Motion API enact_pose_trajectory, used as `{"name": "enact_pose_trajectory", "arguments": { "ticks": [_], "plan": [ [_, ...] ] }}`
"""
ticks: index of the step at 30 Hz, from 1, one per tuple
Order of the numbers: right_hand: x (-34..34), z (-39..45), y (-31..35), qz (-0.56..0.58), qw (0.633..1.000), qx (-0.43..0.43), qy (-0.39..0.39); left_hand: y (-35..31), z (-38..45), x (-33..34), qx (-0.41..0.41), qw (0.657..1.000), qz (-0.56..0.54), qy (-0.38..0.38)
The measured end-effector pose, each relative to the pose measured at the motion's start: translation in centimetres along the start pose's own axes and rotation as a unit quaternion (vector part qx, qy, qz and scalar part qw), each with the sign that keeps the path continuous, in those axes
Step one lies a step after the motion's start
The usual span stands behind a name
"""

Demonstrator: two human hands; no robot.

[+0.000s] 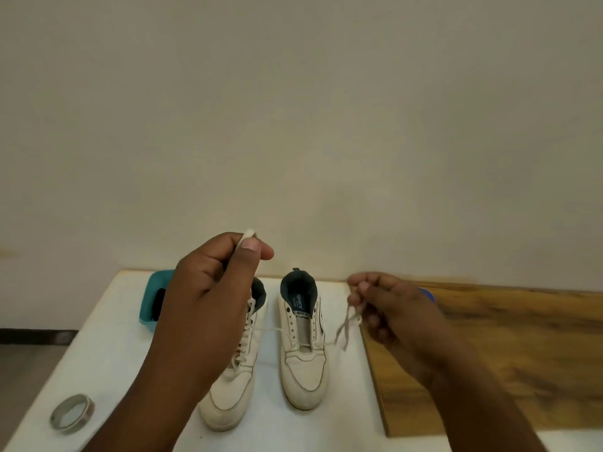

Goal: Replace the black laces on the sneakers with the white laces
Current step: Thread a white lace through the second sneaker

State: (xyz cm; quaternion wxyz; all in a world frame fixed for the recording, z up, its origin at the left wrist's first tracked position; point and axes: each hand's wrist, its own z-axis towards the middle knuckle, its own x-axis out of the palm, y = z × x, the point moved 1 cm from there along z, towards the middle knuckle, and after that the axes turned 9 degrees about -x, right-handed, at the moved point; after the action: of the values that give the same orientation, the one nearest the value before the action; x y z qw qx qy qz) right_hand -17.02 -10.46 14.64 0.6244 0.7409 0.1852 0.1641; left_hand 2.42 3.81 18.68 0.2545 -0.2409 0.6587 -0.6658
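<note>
Two white sneakers stand on a white table point(98, 360), toes toward me. The left sneaker point(233, 386) is laced with a white lace up its eyelets. The right sneaker point(303, 353) has a white lace point(346, 327) through its lowest eyelets only. My left hand point(212, 288) is raised above the left sneaker and pinches one end of that lace, the tip sticking up past my thumb. My right hand point(385, 308) pinches the other end to the right of the right sneaker, with the lace hanging in a loop. A black lace point(158, 303) lies in a teal tray point(148, 308).
A roll of tape point(72, 413) lies at the table's front left. A wooden board point(505, 353) covers the right side. A blue object point(427, 293) peeks out behind my right hand. A plain wall rises just behind the table.
</note>
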Motion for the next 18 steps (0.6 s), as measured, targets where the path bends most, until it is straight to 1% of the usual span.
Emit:
{"name": "enact_pose_trajectory", "arguments": {
  "ticks": [1,3,5,6,8,10,12,13,15,16,18],
  "plan": [
    [0.4,-0.9,2.6,0.059,0.998,-0.011,0.005,-1.5,-0.4,-0.5,0.013,1.000,0.004,-0.003],
    [1.1,-2.2,6.7,0.135,0.990,-0.041,0.031,-3.9,-0.9,-1.1,0.035,0.999,0.018,-0.001],
    [2.0,-3.8,11.2,0.154,0.981,-0.086,0.075,-6.9,-1.5,-1.7,0.045,0.998,0.039,0.006],
    [2.5,-4.8,13.3,0.139,0.979,-0.113,0.095,-8.5,-1.9,-1.9,0.040,0.998,0.044,0.017],
    [3.6,-6.1,16.6,0.071,0.977,-0.171,0.106,-11.1,-2.4,-1.9,0.006,0.998,0.036,0.054],
    [4.7,-7.7,19.3,-0.028,0.968,-0.235,0.082,-13.5,-3.0,-1.7,-0.017,0.995,0.046,0.088],
    [5.8,-9.1,21.3,-0.132,0.947,-0.290,0.037,-15.4,-3.5,-1.7,-0.010,0.990,0.099,0.100],
    [6.2,-9.5,22.1,-0.166,0.936,-0.312,0.014,-16.1,-3.5,-1.7,-0.005,0.988,0.117,0.105],
    [6.8,-10.6,23.5,-0.197,0.918,-0.344,-0.018,-17.4,-3.7,-2.0,0.000,0.986,0.130,0.106],
    [7.1,-11.1,24.0,-0.212,0.912,-0.349,-0.028,-17.8,-3.9,-2.3,-0.001,0.986,0.138,0.096],
    [7.6,-11.8,24.2,-0.258,0.901,-0.349,-0.023,-18.0,-4.1,-2.6,-0.012,0.988,0.143,0.064]
  ]
}}
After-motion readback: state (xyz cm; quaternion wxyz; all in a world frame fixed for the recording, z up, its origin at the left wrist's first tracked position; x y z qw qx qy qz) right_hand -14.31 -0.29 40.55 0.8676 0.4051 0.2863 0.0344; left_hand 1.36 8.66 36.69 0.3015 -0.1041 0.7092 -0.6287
